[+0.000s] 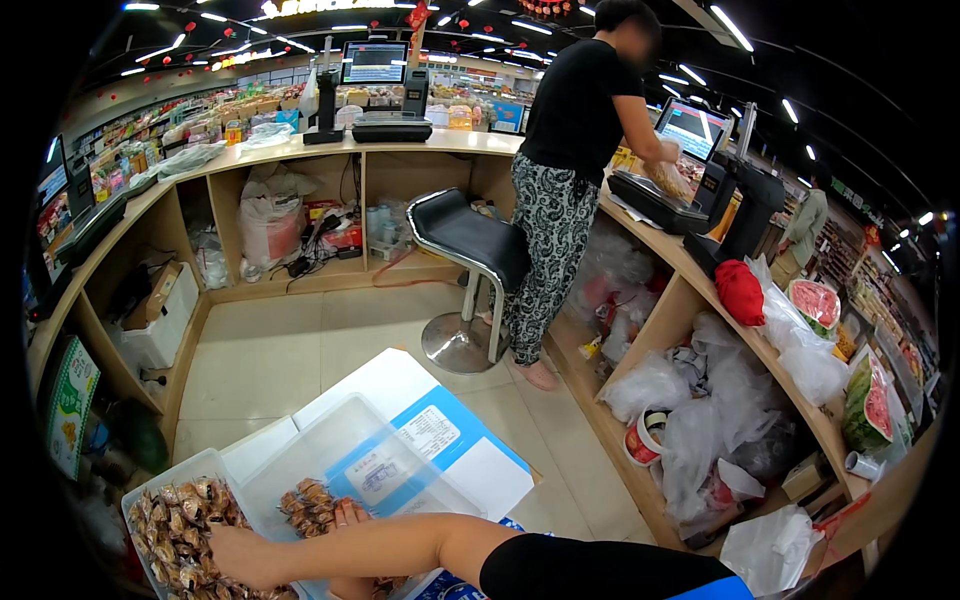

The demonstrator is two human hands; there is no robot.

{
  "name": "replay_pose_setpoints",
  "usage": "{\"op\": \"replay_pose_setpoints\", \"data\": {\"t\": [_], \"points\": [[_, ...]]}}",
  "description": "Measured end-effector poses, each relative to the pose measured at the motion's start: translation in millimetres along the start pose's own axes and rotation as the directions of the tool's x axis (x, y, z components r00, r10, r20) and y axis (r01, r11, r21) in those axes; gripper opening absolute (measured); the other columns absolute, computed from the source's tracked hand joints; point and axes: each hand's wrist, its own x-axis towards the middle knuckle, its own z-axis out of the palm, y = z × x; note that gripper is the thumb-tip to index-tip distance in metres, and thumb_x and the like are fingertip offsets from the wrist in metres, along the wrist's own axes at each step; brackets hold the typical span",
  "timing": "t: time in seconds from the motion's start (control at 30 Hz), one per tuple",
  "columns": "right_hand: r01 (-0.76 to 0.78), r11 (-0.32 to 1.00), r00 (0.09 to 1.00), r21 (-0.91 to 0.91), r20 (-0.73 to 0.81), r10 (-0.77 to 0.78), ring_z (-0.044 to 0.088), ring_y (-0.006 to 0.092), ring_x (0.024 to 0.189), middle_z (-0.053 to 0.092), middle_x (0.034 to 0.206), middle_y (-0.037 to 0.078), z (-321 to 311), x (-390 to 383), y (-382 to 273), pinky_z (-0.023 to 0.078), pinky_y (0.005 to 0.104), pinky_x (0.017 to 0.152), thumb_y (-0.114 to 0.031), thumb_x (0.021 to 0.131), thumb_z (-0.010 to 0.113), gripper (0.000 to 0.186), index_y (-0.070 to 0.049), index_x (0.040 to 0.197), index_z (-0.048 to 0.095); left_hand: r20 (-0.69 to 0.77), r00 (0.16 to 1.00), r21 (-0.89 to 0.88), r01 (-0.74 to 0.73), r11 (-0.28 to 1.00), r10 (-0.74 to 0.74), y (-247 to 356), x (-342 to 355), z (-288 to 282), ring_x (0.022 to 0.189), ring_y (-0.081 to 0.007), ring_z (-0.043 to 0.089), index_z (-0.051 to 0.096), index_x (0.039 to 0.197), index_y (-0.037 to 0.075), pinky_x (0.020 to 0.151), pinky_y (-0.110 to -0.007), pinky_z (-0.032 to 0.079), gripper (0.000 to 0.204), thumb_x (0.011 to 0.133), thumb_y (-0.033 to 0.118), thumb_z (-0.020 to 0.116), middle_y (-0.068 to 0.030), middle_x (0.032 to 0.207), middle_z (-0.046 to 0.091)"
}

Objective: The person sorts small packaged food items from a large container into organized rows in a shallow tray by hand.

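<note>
2 clear plastic tubs sit side by side before me, so I can reach both. My right hand (240,555) lies buried in the full tub (175,530) of wrapped snacks; I can't tell its fingers. The left fingers (348,514) rest pressed together by the small pile (308,508) in the emptier tub (340,470).

White-and-blue flat box (440,440) lying on floor, white rectangular label (428,432) showing on top. Two lit screens (374,62) (692,128) standing on counter. Green-and-white package (68,400) leaning at left shelf.
</note>
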Motion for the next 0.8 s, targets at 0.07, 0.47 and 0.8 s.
{"op": "replay_pose_setpoints", "data": {"t": [0.07,0.47,0.8], "points": [[-0.017,0.998,0.996,0.062,0.093,0.011,0.058,0.0319,0.089,0.063,0.084,0.014,9,-11,13,0.044,0.0392,0.082,-0.011,0.065,0.068,0.01,-0.003,0.07,0.07,0.073,0.997,-0.047,0.012,0.999,-0.008,1,0,-2,0.126,-0.0381,0.054,0.058,0.124,-0.006,0.096,-0.046,0.047,0.046,0.093,0.027,0.048,-0.0271,0.14,0.051],[0.094,0.897,0.972,0.432,-0.236,0.011,0.059,0.0351,0.089,0.061,0.084,0.016,11,-48,11,0.047,0.0463,0.079,-0.02,0.077,0.073,0.016,-0.006,0.084,0.071,0.222,0.975,-0.136,0.014,0.991,0.017,-5,11,-9,0.129,-0.0453,0.051,0.051,0.133,-0.009,0.1,-0.051,0.044,0.057,0.092,0.03,0.049,-0.0318,0.146,0.043],[0.043,0.666,0.927,0.745,-0.278,0.251,0.058,0.0308,0.099,0.06,0.104,0.013,0,-49,26,0.048,0.0432,0.087,-0.012,0.081,0.071,0.022,-0.001,0.099,0.065,0.394,0.919,-0.142,0.062,0.988,-0.001,-1,19,-35,0.122,-0.0389,0.054,0.054,0.13,-0.004,0.094,-0.047,0.046,0.048,0.091,0.025,0.05,-0.0271,0.135,0.051]]}}
